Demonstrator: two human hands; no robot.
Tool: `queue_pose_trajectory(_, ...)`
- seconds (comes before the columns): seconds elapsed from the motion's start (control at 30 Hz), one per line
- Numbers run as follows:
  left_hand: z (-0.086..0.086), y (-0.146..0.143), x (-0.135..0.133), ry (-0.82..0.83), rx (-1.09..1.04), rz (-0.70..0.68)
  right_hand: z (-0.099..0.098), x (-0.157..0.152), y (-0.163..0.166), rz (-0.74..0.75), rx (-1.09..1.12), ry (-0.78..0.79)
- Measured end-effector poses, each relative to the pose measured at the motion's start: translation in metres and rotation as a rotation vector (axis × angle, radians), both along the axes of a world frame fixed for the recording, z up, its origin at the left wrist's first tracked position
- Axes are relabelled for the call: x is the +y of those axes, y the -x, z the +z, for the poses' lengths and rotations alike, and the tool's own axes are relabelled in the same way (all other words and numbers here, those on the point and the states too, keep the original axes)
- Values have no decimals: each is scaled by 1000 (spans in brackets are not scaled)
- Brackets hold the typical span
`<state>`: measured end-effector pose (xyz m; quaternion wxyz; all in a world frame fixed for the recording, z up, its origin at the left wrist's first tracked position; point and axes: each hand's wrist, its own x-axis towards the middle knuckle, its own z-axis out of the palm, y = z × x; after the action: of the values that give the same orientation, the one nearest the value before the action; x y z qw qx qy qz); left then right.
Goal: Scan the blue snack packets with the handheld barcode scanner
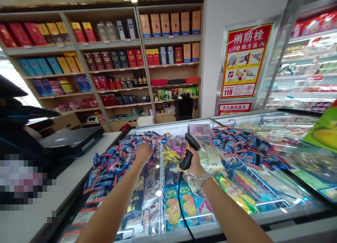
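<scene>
My right hand (194, 161) is wrapped round the handle of a black and yellow barcode scanner (191, 143). The scanner's black cable (181, 201) hangs down towards me across the freezer's glass top. Out over the left heap of blue and red packets (113, 169) reaches my left hand (144, 152), its back towards me. Its fingers look curled in among the packets, and what they hold is hidden. These small packets lie on the glass. A second heap of similar packets (242, 146) lies farther right.
Bagged frozen goods (181, 201) show through the glass of the chest freezer (263, 218). At left, a counter (79, 180) bears a dark flat device (71, 139), with a dark-clothed person beside it. Shelves of boxes (116, 60) and a red fire-hydrant sign (246, 62) stand behind.
</scene>
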<state>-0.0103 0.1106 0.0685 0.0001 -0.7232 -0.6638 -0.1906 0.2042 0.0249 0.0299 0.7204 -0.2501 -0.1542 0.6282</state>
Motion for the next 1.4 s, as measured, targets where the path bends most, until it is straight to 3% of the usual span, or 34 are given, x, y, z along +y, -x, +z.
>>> queue_pose_trajectory(0.07, -9, 21, -5, 106, 62, 69, -2, -1, 21, 20, 33, 11)
queue_pose_trajectory(0.13, -15, 28, -8, 148, 56, 51, -5, -5, 35, 43, 39, 19)
queue_pose_trajectory(0.27, -16, 14, -11, 83, -155, -12, -10, -11, 40, 105, 7, 16)
queue_pose_trajectory(0.43, -27, -30, -16, -149, -716, -116, -14, -11, 34, 134, 4, 25)
queue_pose_trajectory(0.6, -57, -63, -21, -7, -1459, -195, -10, -9, 30, 51, -101, 47)
queue_pose_trajectory(0.73, -66, -64, -22, -11, -1740, -70, 4, -15, 13, -53, -390, 88)
queue_pose_trajectory(0.87, -65, -63, -22, -131, -1842, 40, 14, -28, -3, -4, -785, 23)
queue_pose_trajectory(1.03, -66, -66, -23, -174, -1784, 100, 16, -39, -3, 15, -1152, -65)
queue_pose_trajectory(1.4, -67, -66, -24, -177, -1678, 97, 14, -39, -2, -5, -1162, -73)
